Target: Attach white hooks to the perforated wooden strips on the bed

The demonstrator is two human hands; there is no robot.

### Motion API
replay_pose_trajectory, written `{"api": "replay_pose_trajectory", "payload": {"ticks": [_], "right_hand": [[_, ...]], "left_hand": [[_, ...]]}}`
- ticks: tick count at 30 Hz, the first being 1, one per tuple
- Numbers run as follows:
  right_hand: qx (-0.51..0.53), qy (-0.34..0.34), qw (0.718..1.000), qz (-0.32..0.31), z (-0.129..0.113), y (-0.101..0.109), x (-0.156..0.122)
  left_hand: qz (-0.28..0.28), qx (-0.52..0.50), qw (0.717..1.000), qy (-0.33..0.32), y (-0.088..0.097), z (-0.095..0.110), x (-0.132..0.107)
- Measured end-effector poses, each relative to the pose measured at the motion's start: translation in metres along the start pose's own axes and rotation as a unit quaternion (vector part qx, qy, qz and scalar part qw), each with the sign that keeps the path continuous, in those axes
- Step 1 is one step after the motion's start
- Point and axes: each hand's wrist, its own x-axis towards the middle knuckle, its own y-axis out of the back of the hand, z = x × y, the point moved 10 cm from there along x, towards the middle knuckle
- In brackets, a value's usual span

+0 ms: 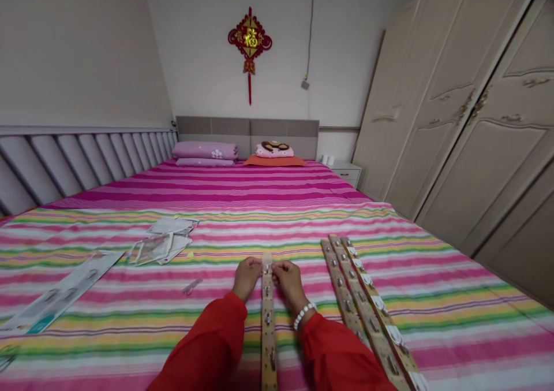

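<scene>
A narrow wooden strip with a row of metal hooks (pixel 269 339) lies on the bed in front of me, pointing away. At its far end sits a small pale, translucent square piece (pixel 267 258). My left hand (pixel 248 276) is closed in a pinch at the left edge of that end. From the right side, my right hand (pixel 289 281) also pinches close to the piece, by the last hook. What the fingertips of either hand hold is too small to make out. A white bead bracelet (pixel 304 315) circles my right wrist.
Three similar hook strips (pixel 361 290) lie side by side at right, one bearing white pieces. Left are a long clear package (pixel 64 293), flat plastic packets (pixel 162 244), a small metal tool (pixel 193 286) and dark scissor-like handles (pixel 7 356). A wardrobe (pixel 467 108) stands right.
</scene>
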Motion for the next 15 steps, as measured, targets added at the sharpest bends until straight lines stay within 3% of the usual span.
{"api": "replay_pose_trajectory", "payload": {"ticks": [5, 15], "right_hand": [[-0.003, 0.003, 1.000, 0.007, 0.007, 0.002, 0.002], [-0.006, 0.004, 1.000, 0.018, 0.014, 0.004, 0.003]], "left_hand": [[0.013, 0.022, 1.000, -0.005, 0.001, -0.011, 0.003], [0.011, 0.029, 1.000, -0.001, 0.001, -0.013, 0.000]]}}
